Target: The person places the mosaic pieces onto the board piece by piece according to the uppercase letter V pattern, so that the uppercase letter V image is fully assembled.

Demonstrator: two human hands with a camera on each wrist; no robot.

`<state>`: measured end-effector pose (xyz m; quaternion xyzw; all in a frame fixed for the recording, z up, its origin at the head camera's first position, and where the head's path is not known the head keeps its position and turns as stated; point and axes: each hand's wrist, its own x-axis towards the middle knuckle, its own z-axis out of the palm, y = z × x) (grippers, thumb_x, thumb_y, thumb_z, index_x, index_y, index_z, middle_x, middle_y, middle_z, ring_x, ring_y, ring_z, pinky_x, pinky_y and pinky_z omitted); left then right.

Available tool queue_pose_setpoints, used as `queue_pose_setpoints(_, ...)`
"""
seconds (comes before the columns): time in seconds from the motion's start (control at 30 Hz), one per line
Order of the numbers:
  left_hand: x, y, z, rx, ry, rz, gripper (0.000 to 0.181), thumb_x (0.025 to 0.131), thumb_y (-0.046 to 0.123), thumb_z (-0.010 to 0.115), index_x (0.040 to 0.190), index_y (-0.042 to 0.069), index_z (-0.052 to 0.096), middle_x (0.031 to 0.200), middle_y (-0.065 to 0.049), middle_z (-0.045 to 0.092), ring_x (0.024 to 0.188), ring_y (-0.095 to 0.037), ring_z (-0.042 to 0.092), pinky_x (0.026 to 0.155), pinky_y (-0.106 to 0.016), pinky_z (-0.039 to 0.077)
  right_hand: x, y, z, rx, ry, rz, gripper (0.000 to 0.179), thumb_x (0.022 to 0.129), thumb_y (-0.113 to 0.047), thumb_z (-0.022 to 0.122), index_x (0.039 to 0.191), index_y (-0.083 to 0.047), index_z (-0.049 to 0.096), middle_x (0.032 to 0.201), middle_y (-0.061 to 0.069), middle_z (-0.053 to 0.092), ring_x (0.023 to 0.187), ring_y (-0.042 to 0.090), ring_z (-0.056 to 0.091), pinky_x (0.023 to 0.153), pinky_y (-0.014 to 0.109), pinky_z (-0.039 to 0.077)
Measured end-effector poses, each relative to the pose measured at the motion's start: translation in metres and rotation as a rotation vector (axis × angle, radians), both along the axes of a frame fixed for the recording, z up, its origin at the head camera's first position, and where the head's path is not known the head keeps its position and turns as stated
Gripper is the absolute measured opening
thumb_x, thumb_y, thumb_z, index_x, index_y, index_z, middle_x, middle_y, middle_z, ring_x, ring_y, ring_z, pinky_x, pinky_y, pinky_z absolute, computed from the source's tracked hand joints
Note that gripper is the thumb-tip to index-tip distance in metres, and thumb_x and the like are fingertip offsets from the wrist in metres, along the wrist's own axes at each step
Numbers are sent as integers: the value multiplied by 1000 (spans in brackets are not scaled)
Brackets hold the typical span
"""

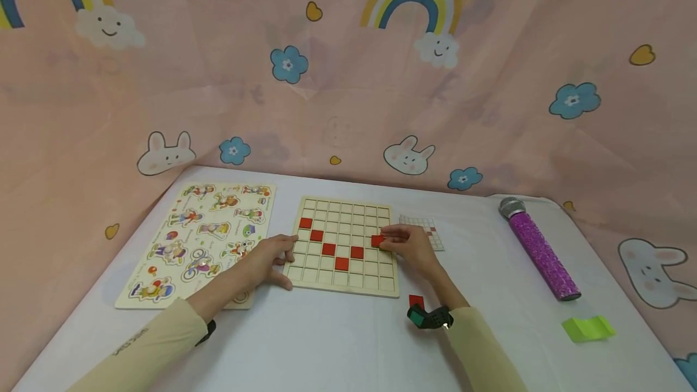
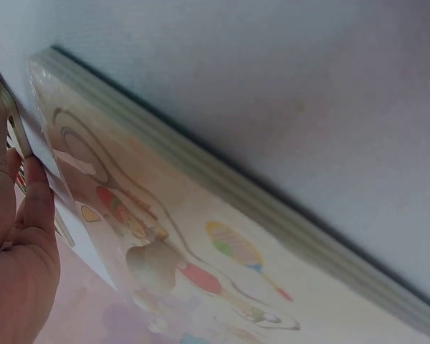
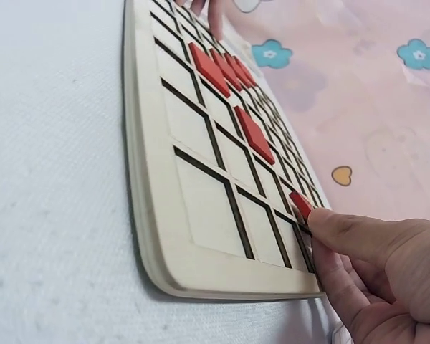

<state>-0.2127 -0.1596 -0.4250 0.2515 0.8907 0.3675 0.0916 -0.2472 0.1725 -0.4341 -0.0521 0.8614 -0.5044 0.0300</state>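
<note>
In the head view, a square wooden grid board (image 1: 342, 283) lies flat, with several red square tiles (image 1: 342, 264) in its cells forming slanting lines. My right hand (image 1: 412, 248) is at the board's right side. Its thumb and fingers pinch a red tile (image 3: 299, 204) over a cell near that edge; the right wrist view shows this tile tilted. My left hand (image 1: 267, 262) touches the board's left edge with its fingertips, the thumb spread toward the near left corner. Another red tile (image 1: 416, 301) lies on the table, partly covered by the right wristband.
A picture puzzle board (image 1: 185, 247) lies at the left, partly under the left forearm. Behind my right hand lies a small printed grid card (image 1: 437, 241). Farther right are a glittery purple microphone (image 1: 544, 253) and a bright green piece (image 1: 588, 328). A patterned pink cloth (image 1: 348, 107) hangs behind the table.
</note>
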Motion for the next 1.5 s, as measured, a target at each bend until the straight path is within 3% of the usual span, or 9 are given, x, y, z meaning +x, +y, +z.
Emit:
queue_pose_setpoints(0.33,-1,1,0,-22,-10,12,40,59,17,88,83,8,58,143,-23,43,118,-38,53,85,-30,55,1,-5,3,26,-13,-11,30,81,-1,74,110,1,69,100,13,71,81,16,64,72,16,51)
queue_pose_setpoints(0.67,-2,2,-2,-22,-30,10,40,60,18,88,83,9,57,144,-21,42,118,-36,53,85,-30,55,1,-3,1,3,-2,5,33,81,-1,75,112,2,66,106,15,70,89,22,68,80,24,56)
queue_pose_setpoints(0.83,-2,1,-1,-15,-47,22,40,60,18,88,83,9,57,145,-21,42,118,-36,53,85,-29,55,1,-3,2,-14,-2,12,32,81,-1,74,112,3,65,104,16,69,89,22,68,78,22,56)
queue_pose_setpoints(1.5,0,0,1,3,-26,4,40,60,17,88,84,8,57,144,-22,42,117,-36,54,85,-31,55,-2,-4,2,-69,-17,47,31,82,-1,73,111,7,63,106,21,67,90,23,68,77,19,55)
